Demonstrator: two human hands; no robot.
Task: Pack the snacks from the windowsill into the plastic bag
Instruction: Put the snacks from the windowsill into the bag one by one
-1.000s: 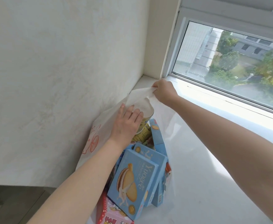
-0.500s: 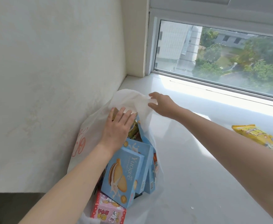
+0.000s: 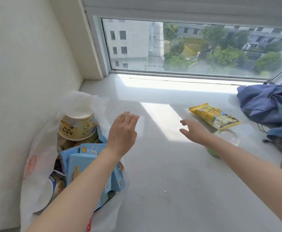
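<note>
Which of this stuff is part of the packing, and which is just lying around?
Part of the job: plastic bag, yellow cup and blue boxes inside it, yellow snack packet on the windowsill.
Just lying about: crumpled blue fabric at right.

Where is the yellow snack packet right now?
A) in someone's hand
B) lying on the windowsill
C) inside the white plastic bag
B: the yellow snack packet lies flat on the windowsill, just beyond the open right hand and outside the plastic bag.

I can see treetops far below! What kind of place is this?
Likely an upstairs room: a wide windowsill under a window looking down on buildings, plus a plastic bag of snack boxes.
</note>
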